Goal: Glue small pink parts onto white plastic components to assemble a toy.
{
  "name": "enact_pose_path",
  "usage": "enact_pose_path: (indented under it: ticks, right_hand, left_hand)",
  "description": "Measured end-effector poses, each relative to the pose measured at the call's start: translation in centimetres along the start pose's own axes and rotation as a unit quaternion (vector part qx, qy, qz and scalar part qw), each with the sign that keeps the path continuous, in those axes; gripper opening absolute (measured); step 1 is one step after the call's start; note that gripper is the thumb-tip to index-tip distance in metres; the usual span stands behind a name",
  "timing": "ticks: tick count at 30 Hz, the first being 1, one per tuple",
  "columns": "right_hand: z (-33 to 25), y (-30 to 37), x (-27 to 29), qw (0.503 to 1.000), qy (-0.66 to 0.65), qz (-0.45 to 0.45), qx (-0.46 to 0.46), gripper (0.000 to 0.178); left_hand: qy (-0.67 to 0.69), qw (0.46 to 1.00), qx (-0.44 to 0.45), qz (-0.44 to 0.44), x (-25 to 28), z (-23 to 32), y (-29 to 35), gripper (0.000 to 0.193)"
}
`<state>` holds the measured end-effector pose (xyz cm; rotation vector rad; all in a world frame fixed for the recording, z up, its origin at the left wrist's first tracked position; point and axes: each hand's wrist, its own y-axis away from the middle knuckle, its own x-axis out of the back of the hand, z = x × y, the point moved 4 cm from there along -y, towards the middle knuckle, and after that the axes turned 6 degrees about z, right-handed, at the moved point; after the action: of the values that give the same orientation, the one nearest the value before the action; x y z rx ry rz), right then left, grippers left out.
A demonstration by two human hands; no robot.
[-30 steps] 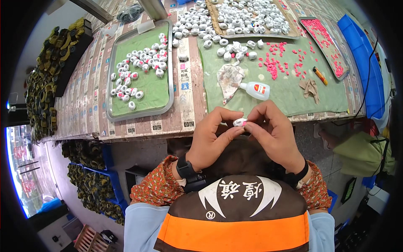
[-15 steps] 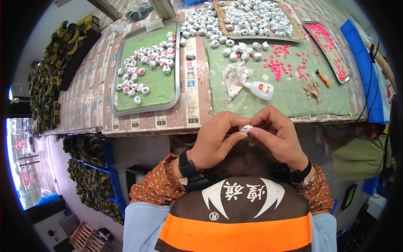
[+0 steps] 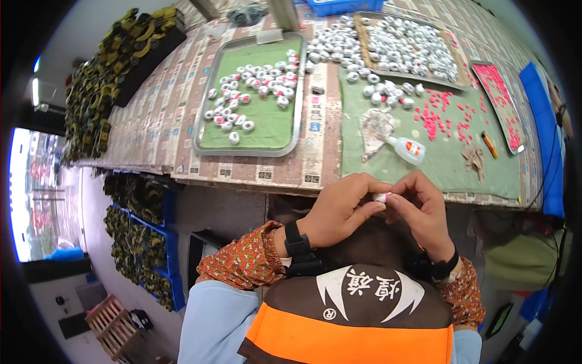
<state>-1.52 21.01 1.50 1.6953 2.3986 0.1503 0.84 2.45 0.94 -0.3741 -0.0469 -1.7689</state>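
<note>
A small white rounded piece with a pink part [image 3: 381, 198] is pinched between the fingertips of both hands, just off the table's front edge. My left hand [image 3: 341, 211] grips it from the left with thumb and forefinger. From the other side my right hand [image 3: 422, 213] presses thumb and fingers against its pink end. Fingers partly cover the piece. Beyond the hands, a clear squeeze bottle [image 3: 410, 150] with an orange label lies on its side on the green cloth [image 3: 436, 179]. Its nozzle is beside a stained rag [image 3: 377, 128].
A green-lined tray [image 3: 295, 136] at left holds several white-and-pink pieces. Many white pieces fill a tray [image 3: 458, 82] at the back. Small pink parts [image 3: 430, 124] lie loose, with more in a narrow tray [image 3: 515, 142]. A yellow-orange tube [image 3: 490, 145] lies near a beige scrap [image 3: 473, 161].
The view has turned left, so the table and hands appear farther right in the picture. Both hands still hold the white piece, with a slightly altered finger position.
</note>
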Motion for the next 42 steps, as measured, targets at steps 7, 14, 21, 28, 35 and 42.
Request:
enact_pose_path:
  ticks: [7, 14, 21, 28, 35, 42]
  right_hand:
    - [-1.3, -0.2, 0.6, 0.998, 0.043, 0.04, 0.017, 0.013]
    - [-1.2, 0.2, 3.7, 0.984, 0.144, 0.078, 0.062, 0.006]
    - [-2.6, -1.5, 5.7, 0.872, 0.405, 0.135, 0.239, 0.017]
    - [-3.4, -5.2, 4.0, 0.781, 0.557, 0.083, 0.269, 0.046]
    - [-1.0, -7.0, 3.4, 0.753, 0.603, 0.024, 0.262, 0.049]
    - [-2.4, -5.5, 6.5, 0.888, 0.415, 0.033, 0.195, 0.049]
  left_hand:
    - [-0.098, 0.988, 0.064, 0.104, 6.0, -1.4, -0.3, 0.027]
    - [-0.383, 0.907, 0.023, 0.171, 15.7, -6.0, -1.7, 0.021]
    - [-0.402, 0.895, -0.045, 0.185, 13.0, -3.0, -5.4, 0.02]
    - [-0.428, 0.899, -0.061, 0.074, 4.1, -2.2, -14.8, 0.019]
    - [-0.507, 0.857, -0.084, 0.022, 1.1, -4.7, -18.2, 0.023]
    - [-0.398, 0.916, -0.049, 0.028, 2.7, -4.9, -16.8, 0.028]
